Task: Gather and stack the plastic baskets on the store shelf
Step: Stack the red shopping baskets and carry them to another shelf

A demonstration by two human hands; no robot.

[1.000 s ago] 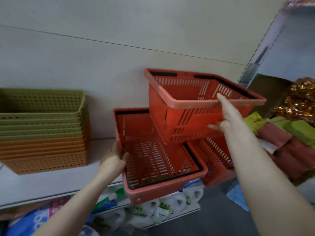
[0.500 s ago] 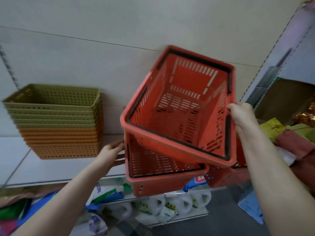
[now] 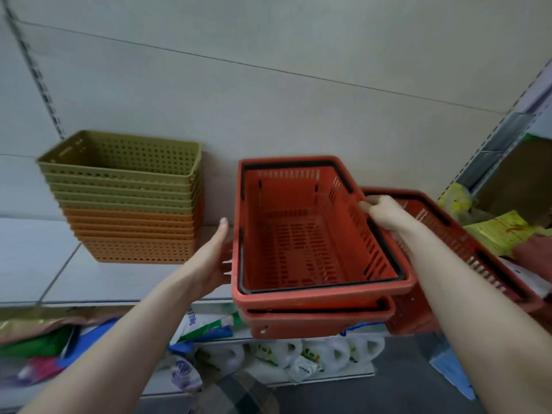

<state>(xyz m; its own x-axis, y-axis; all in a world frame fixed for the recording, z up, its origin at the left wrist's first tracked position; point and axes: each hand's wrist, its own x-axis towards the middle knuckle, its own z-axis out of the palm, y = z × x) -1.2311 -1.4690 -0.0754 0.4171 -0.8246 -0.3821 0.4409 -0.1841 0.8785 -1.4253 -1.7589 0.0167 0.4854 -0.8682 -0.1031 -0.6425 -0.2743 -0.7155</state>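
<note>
A red shopping basket (image 3: pixel 310 234) with black handles sits nested inside a second red basket (image 3: pixel 316 322) on the white shelf (image 3: pixel 113 282). My right hand (image 3: pixel 385 215) grips the top basket's right rim. My left hand (image 3: pixel 212 258) lies flat against the left side of the nested pair, fingers extended. A third red basket (image 3: pixel 466 252) stands just to the right, partly behind my right forearm.
A tall nested stack of green and orange perforated baskets (image 3: pixel 131 201) stands at the shelf's back left. Yellow and red packaged goods (image 3: pixel 501 231) fill the right shelf section. White jugs (image 3: pixel 286 354) and bags sit on the lower shelf.
The top red basket, held tilted in the air before, has come down level into the lower red basket. My left hand stays at the stack's left side.
</note>
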